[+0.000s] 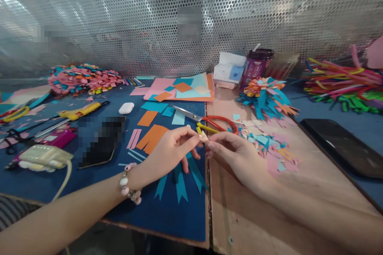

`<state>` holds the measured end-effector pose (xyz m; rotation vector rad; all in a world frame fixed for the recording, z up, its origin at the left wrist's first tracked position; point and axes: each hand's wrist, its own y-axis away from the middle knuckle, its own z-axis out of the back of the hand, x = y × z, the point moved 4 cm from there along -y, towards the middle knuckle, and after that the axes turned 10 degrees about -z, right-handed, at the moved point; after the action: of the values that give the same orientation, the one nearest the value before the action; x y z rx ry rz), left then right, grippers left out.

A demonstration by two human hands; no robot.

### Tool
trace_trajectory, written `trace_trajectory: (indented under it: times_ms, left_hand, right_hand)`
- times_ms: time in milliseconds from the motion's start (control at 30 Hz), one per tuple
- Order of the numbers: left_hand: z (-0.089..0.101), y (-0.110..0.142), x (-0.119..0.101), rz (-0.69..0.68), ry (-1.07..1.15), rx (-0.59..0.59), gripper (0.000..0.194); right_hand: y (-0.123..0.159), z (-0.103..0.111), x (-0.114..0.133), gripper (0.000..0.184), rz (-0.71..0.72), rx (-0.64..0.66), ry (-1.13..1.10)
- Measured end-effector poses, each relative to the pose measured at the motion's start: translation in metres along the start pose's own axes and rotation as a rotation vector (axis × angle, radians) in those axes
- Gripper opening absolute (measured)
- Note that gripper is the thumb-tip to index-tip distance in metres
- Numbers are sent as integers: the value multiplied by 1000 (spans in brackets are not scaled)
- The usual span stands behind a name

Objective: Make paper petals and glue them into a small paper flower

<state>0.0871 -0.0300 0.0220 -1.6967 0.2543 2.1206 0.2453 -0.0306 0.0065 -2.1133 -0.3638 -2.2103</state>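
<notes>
My left hand point(173, 147) and my right hand point(233, 153) meet over the seam between a blue mat point(179, 215) and a brown board point(254, 215). Both pinch one small pale paper piece point(204, 136) between thumb and fingertips. Teal ribbon-shaped paper strips point(182, 181) lie under my left hand. Red-handled scissors point(209, 119) lie just behind the hands, blades pointing left. Orange paper pieces point(152, 135) sit left of my left hand.
A black phone point(100, 143), white earbud case point(126, 108), yellow utility knife point(80, 111) and other tools lie left. Paper flowers point(83, 77) and coloured sheets point(182, 87) are behind. A purple jar point(255, 65), tissue box point(229, 71), paper scraps point(269, 143), dark tablet point(344, 147) and coloured strips point(344, 83) are right.
</notes>
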Motion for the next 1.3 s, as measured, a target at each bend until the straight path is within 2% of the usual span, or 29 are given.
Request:
trace_trajectory:
  times_ms: [167, 400, 633, 733, 867, 1100, 1300]
  left_hand:
    - [-1, 0, 2, 42, 24, 24, 39]
    - [-1, -1, 0, 43, -21, 12, 33]
    - [4, -2, 4, 19, 45, -19, 29]
    - [4, -2, 5, 8, 71, -28, 27]
    - [3, -1, 5, 8, 76, -8, 23]
    - [6, -1, 4, 17, 63, -52, 27]
    - [9, -1, 1, 6, 21, -17, 29]
  right_hand:
    - [-4, 1, -7, 24, -54, -7, -48]
    - [-1, -2, -2, 20, -62, 31, -56]
    - [-7, -5, -17, 27, -64, 216, -269]
    - [-8, -5, -19, 26, -65, 261, -239]
    - [-6, -6, -16, 23, -83, 274, -188]
    - [-7, -6, -19, 20, -97, 284, -314]
    - [-6, -4, -20, 19, -73, 257, -243]
